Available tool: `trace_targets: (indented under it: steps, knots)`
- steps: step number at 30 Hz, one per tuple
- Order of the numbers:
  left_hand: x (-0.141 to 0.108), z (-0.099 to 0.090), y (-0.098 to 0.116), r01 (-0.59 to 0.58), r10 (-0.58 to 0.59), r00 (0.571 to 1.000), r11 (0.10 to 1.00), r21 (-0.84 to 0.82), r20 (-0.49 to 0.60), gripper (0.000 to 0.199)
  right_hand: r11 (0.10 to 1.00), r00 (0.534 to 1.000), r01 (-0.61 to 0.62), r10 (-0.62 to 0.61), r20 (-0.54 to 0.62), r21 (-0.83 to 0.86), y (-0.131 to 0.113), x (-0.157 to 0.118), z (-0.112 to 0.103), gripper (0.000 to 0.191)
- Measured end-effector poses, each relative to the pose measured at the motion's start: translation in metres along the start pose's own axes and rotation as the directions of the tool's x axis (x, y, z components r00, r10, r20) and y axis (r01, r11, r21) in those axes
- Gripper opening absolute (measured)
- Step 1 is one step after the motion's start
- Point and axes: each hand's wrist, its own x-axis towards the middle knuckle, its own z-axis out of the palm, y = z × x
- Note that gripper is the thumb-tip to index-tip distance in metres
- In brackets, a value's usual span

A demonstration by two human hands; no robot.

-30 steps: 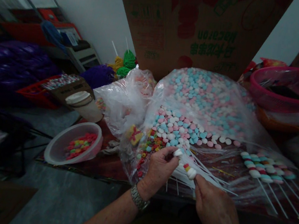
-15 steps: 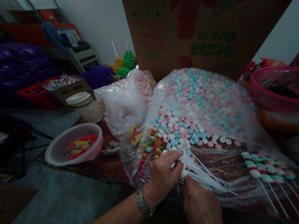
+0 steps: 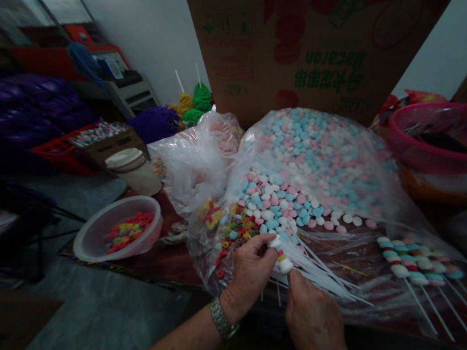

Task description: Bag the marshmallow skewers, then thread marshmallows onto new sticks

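Note:
My left hand (image 3: 250, 272), with a watch on its wrist, pinches a white candy at the upper end of a candy skewer (image 3: 282, 256). White pieces with a red and yellow one between them are threaded on it. Lower down, my right hand (image 3: 314, 318) grips the skewer's stick, most of which is hidden by the fingers. Right beside the hands lie a bundle of white sticks (image 3: 327, 279), loose ring-shaped candies (image 3: 244, 222) and pink, blue and white candies (image 3: 282, 198) spilling from a large clear bag (image 3: 327, 147).
Finished-looking candy skewers (image 3: 415, 262) lie on plastic at the right. A pink basket (image 3: 446, 160) stands behind them. On the left are a white bowl (image 3: 91, 237) of colourful rings and a lidded tub (image 3: 138, 177). A large cardboard box (image 3: 240, 55) rises at the back.
My left hand has shifted slightly left and away from my right hand. More of the skewer, including its red and yellow piece, now shows between the hands.

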Motion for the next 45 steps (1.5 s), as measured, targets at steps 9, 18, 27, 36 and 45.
trace_targets:
  steps: [9,18,27,36,45]
  knots:
    - [-0.006,-0.006,-0.002,-0.203,0.228,0.949,0.97,-0.131,0.218,0.029,0.959,0.988,0.008,0.037,-0.152,0.285,0.008,0.015,0.025,0.026]
    - [0.006,0.01,0.017,0.495,-0.313,0.868,0.494,-0.715,0.385,0.029,0.683,0.986,0.15,-0.052,-0.157,0.715,0.011,0.012,0.029,0.035]
    - [-0.014,0.034,-0.006,0.477,-0.322,0.878,0.543,-0.691,0.353,0.033,0.771,0.989,0.117,-0.034,-0.143,0.626,0.013,0.007,0.052,0.034]
    - [0.024,-0.077,-0.037,-0.207,0.141,0.964,0.931,0.302,0.226,0.007,0.804,0.986,0.165,-0.112,-0.127,0.571,0.025,0.014,0.033,0.031]
    - [0.024,-0.084,-0.037,0.069,-0.066,0.952,0.998,-0.001,0.3,0.008,0.863,0.975,0.215,-0.217,-0.049,0.456,0.016,0.001,0.045,0.027]
